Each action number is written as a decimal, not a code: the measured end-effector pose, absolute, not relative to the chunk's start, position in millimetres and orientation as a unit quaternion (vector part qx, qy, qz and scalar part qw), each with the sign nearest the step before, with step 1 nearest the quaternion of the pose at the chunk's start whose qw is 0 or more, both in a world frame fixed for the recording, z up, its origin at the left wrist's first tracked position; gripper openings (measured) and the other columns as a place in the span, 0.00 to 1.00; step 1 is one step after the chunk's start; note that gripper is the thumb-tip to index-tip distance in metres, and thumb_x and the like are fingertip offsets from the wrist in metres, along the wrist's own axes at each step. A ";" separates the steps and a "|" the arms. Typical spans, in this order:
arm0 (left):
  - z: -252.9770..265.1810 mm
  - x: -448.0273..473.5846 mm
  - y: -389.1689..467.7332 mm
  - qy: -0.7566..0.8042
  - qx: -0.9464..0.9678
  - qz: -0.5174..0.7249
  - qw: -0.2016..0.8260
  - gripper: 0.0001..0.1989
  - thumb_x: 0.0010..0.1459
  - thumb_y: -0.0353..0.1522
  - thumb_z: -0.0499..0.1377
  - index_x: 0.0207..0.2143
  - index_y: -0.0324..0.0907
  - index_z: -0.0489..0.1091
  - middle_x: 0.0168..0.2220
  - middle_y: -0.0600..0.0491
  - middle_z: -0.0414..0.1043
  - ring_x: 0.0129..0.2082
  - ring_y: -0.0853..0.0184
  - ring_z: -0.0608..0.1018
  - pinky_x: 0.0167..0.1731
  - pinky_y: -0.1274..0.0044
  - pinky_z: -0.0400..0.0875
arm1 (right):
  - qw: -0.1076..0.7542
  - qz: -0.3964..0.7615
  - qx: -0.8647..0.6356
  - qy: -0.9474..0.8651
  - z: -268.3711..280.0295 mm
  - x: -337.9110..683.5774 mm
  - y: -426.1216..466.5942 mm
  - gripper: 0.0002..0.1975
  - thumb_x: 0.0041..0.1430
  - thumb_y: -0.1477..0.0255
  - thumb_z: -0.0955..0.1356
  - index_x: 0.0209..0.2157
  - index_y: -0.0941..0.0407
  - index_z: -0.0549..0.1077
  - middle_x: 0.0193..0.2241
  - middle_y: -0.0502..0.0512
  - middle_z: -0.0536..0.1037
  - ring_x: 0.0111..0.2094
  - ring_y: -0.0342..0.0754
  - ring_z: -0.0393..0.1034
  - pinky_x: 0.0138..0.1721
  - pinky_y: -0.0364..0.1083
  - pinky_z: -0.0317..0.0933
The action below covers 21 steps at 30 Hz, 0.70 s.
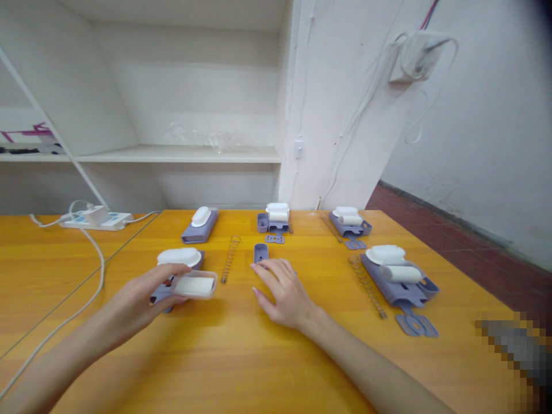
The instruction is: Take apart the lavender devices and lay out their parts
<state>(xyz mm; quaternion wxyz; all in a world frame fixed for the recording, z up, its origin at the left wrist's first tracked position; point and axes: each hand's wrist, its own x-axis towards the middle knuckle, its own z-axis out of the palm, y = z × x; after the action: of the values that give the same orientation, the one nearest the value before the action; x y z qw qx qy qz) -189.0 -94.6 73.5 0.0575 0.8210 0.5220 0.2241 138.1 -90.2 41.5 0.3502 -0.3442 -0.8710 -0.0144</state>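
Note:
My left hand [157, 290] is closed around a clear plastic case [211, 277] with a white roll-like piece inside. Behind it, a purple housing [161, 294] with a white oval piece [179, 256] on top lies on the table, partly hidden by the hand. My right hand [282, 296] is low over the table, thumb and fingers apart and holding nothing. Its fingertips are at the near edge of a small purple cup [260, 252]; whether they touch it I cannot tell. A metal coil spring [230, 259] lies between the two hands.
On the right are a purple housing [383, 284] with a white roll [402, 273], a spring [367, 287] and a flat purple plate [416, 325]. Similar sets stand along the back. A power strip [114, 221] and white cable [102, 270] lie left; shelves [185, 154] rise behind.

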 end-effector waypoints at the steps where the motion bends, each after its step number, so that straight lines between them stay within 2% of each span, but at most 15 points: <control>1: 72.1 -202.4 -93.1 0.539 0.809 0.228 0.056 0.22 0.51 0.48 0.57 0.47 0.49 0.67 0.43 0.53 0.74 0.40 0.59 0.77 0.40 0.72 0.72 | 0.340 -0.025 -0.374 -0.863 40.5 138.3 -88.0 0.21 0.59 0.69 0.62 0.54 0.58 0.63 0.49 0.63 0.68 0.50 0.54 0.60 0.50 0.55 0.56; 8: 62.9 -248.1 -85.0 0.581 0.778 0.232 0.058 0.24 0.49 0.51 0.57 0.45 0.50 0.68 0.46 0.51 0.73 0.45 0.55 0.75 0.45 0.66 0.70 | 0.275 -0.075 -0.483 -0.828 30.5 136.7 -79.6 0.15 0.56 0.73 0.64 0.47 0.56 0.69 0.51 0.63 0.65 0.54 0.57 0.54 0.55 0.62 0.46; 11: 60.6 -248.9 -81.2 0.581 0.777 0.235 0.055 0.24 0.48 0.51 0.58 0.44 0.49 0.69 0.46 0.51 0.73 0.46 0.55 0.75 0.46 0.66 0.69 | 0.271 -0.083 -0.473 -0.834 28.3 138.2 -77.8 0.11 0.56 0.75 0.65 0.42 0.56 0.71 0.51 0.62 0.66 0.55 0.56 0.53 0.55 0.61 0.46; 15: 64.0 -249.4 -80.1 0.571 0.784 0.239 0.041 0.20 0.50 0.49 0.57 0.43 0.52 0.68 0.46 0.54 0.73 0.48 0.57 0.73 0.48 0.67 0.68 | 0.289 -0.079 -0.433 -0.850 29.0 138.4 -79.0 0.05 0.57 0.74 0.65 0.35 0.54 0.73 0.51 0.58 0.66 0.56 0.55 0.51 0.55 0.61 0.45; 21: 67.8 -250.7 -84.7 0.547 0.807 0.221 0.006 0.18 0.51 0.47 0.57 0.44 0.53 0.68 0.47 0.55 0.71 0.49 0.57 0.72 0.51 0.65 0.65 | 0.299 -0.054 -0.373 -0.877 32.7 133.8 -85.4 0.04 0.57 0.73 0.66 0.34 0.53 0.73 0.49 0.55 0.67 0.55 0.52 0.53 0.56 0.59 0.45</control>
<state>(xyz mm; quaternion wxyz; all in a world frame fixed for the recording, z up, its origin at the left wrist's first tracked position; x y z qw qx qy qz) -250.7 -84.7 67.8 0.0065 0.8073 0.5473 0.2209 133.8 -85.4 32.7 0.2989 -0.3735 -0.8765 -0.0535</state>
